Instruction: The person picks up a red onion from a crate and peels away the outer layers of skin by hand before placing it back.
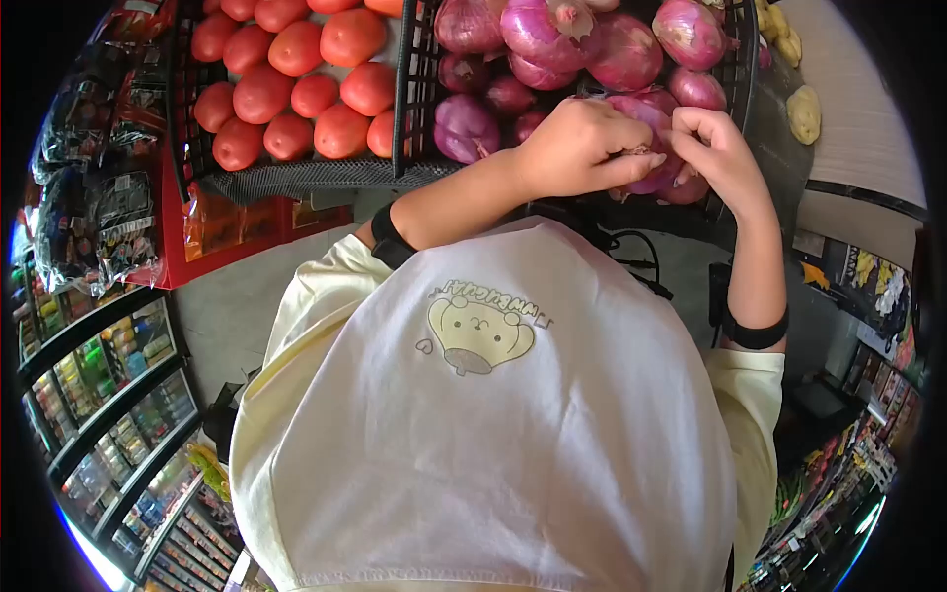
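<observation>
Several red onions [624,51] fill a black plastic crate at the top of the view. Over its near edge, both my hands are at one purple-red onion [653,180]. My left hand [582,148] is closed, its thumb and finger pinched at a small dry, brownish end of that onion. From the other side, my right hand [722,158] has its fingers curled in against the same onion. Part of the onion is hidden behind my fingers. Other onions touch it from behind and below.
Left of the onions, red tomatoes [296,47] lie in another black crate [400,89]. Pale yellow potatoes [804,113] are at the upper right. Packaged goods [128,212] hang at the left, above shelves of bottles [109,355]. More stocked shelves [829,493] stand lower right.
</observation>
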Demonstrator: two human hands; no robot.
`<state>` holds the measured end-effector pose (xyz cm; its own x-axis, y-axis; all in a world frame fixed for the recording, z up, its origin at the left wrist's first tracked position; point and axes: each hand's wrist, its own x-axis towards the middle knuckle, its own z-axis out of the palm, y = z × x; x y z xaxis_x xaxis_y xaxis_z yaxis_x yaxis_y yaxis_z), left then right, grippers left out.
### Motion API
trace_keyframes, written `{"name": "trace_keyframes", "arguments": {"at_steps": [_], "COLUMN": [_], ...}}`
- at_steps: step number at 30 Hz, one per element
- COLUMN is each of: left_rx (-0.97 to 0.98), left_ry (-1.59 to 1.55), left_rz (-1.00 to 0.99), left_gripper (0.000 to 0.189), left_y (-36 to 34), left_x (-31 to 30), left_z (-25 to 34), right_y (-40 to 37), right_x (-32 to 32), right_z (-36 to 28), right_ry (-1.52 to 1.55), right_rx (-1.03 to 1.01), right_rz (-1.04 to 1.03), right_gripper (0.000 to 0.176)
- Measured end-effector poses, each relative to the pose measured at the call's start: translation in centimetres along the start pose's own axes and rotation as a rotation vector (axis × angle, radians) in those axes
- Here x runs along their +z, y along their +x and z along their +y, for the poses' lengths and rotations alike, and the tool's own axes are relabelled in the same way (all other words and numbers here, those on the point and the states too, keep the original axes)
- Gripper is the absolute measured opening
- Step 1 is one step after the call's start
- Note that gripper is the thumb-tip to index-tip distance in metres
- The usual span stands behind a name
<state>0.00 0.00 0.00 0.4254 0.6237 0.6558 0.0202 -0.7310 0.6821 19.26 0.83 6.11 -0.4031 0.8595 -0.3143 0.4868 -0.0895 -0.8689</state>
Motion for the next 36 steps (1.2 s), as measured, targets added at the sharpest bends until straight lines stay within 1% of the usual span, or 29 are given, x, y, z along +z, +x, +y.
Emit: {"name": "trace_keyframes", "arguments": {"at_steps": [3, 9, 11, 12, 14, 15, 17, 21, 27, 29, 30, 32, 33, 35, 36], "left_rx": [-0.007, 0.021, 0.006, 0.006, 0.005, 0.005, 0.003, 0.019, 0.033, 0.004, 0.004, 0.006, 0.005, 0.014, 0.014], "left_ry": [0.008, 0.003, 0.004, 0.004, 0.009, 0.008, -0.002, -0.002, 0.021, 0.010, 0.011, -0.010, -0.010, 0.018, 0.017], "left_rz": [-0.013, 0.004, -0.010, -0.010, -0.005, -0.005, -0.003, 0.000, -0.009, -0.001, 0.000, -0.007, -0.008, -0.001, -0.003], "left_gripper": [0.017, 0.018, 0.018, 0.018, 0.018, 0.018, 0.018, 0.018, 0.018, 0.018, 0.018, 0.018, 0.018, 0.018, 0.018], "left_y": [0.0, -0.1, -0.1, -0.1, -0.1, -0.1, -0.1, -0.1, -0.1, -0.1, -0.1, -0.1, -0.1, -0.1, -0.1], "left_x": [-0.3, 0.0, 0.0, 0.0, 0.0, 0.0, 0.0, 0.1, 0.1, 0.1, 0.1, 0.0, 0.0, 0.1, 0.1], "left_z": [-0.1, -0.3, -0.2, -0.2, -0.2, -0.2, -0.2, -0.3, -0.2, -0.2, -0.2, -0.2, -0.3, -0.3, -0.2], "right_y": [0.2, 0.2, 0.2, 0.2, 0.2, 0.1, 0.0, 0.2, 0.0, -0.2, -0.1, 0.0, 0.1, 0.4, 0.3], "right_x": [0.2, 0.2, 0.4, 0.3, 0.1, 0.2, 0.2, 0.0, 0.2, 0.0, 0.1, 0.3, 0.2, -0.1, 0.0], "right_z": [0.0, 0.2, 0.3, 0.4, 0.4, 0.3, -0.1, 0.3, 0.2, 0.1, 0.2, 0.8, 0.9, 1.3, 1.4], "right_ry": [-0.015, -0.034, -0.051, -0.051, 0.045, 0.045, 0.018, -0.059, -0.004, 0.111, 0.109, -0.016, -0.015, -0.173, -0.173], "right_rx": [-0.051, -0.026, -0.040, -0.039, -0.009, -0.009, -0.083, -0.030, -0.009, -0.032, -0.033, -0.082, -0.081, -0.160, -0.159], "right_rz": [-0.013, -0.040, 0.023, 0.023, 0.013, 0.013, -0.023, -0.027, 0.026, 0.009, 0.008, 0.048, 0.047, 0.018, 0.020], "right_gripper": [0.021, 0.021, 0.021, 0.021, 0.020, 0.020, 0.019, 0.019, 0.021, 0.022, 0.022, 0.023, 0.023, 0.025, 0.025]}}
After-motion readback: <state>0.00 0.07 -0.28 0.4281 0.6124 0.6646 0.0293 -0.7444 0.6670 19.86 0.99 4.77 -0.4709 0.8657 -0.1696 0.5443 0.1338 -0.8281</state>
